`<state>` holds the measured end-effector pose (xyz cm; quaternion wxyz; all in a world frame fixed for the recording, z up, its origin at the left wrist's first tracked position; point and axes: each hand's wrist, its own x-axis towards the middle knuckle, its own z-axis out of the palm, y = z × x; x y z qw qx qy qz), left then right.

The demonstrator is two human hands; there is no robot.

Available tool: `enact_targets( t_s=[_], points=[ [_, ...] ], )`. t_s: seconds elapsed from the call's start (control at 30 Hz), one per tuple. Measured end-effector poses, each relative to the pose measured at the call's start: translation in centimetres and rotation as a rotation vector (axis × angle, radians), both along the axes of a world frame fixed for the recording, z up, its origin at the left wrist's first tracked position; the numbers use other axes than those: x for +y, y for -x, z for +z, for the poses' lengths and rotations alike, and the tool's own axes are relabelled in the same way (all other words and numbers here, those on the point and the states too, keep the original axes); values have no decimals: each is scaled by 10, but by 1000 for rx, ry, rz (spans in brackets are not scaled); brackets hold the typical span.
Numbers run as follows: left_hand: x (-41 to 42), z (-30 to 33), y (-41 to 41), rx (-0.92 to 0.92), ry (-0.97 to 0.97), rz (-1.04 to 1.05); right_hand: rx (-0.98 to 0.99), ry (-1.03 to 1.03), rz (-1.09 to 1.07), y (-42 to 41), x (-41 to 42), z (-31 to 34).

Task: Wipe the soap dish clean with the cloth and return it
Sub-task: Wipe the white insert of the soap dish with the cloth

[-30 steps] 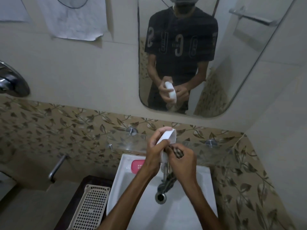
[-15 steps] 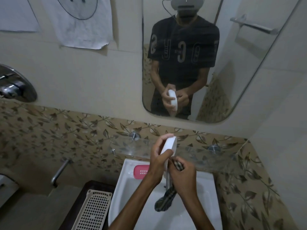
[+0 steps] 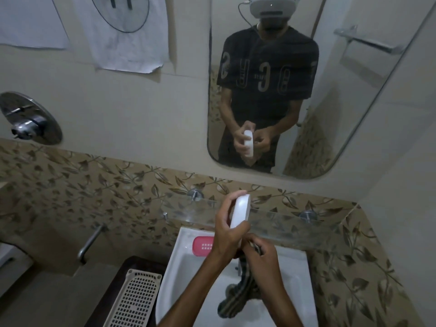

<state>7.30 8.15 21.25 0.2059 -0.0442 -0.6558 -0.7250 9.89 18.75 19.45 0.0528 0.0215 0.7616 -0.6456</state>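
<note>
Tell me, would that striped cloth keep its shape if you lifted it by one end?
Probably not. The cloth hangs limp from the right hand, drooping over the sink, so it looks floppy. It bunches in folds, which suggests soft fabric. Likely light, though whether it is wet cannot be told.

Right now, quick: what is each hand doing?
Left hand: closed round the white soap dish, held upright above the sink.
Right hand: closed round the dark striped cloth, which hangs below it.
</note>
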Motion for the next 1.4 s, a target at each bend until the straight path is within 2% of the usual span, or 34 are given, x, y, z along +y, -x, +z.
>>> enact_targets(
  t_s=[0.17,0.23,0.27,0.37,0.4,0.5,0.57,0.63,0.7,0.83,1.0,1.17,1.27,1.4],
  points=[
    [3,0,-5,-17,80,-59,-120,203,-19,-5,3,-4],
    [3,2,-6,-115,109,-135,-38,181,-48,-4,5,-3],
    [1,2,-6,-201,74,-178,35,124,-50,-4,7,-4],
    [-5,12,-2,-566,-312,-307,229,-150,-11,0,12,-7],
    [-7,15,2,-627,-368,-332,266,-239,4,2,14,-8],
    [-6,18,11,-719,-374,-293,486,-458,-9,8,20,-6],
    [-8,21,13,-781,-441,-300,625,-524,-8,11,24,-4],
    [-13,22,15,-852,-497,-349,700,-572,-30,16,28,-3],
    [-19,24,14,-897,-471,-406,725,-615,-38,21,34,-3],
    [-25,29,12,-902,-397,-477,737,-654,10,26,38,-2],
    [-12,25,10,-820,-522,-368,648,-666,-57,26,36,0],
    [-4,10,4,-677,-362,-335,361,-477,-52,18,25,-6],
    [-3,13,-1,-655,-309,-379,321,-503,-6,21,29,-1],
    [3,19,-4,-585,-264,-359,377,-599,-100,17,26,1]
  ],
)
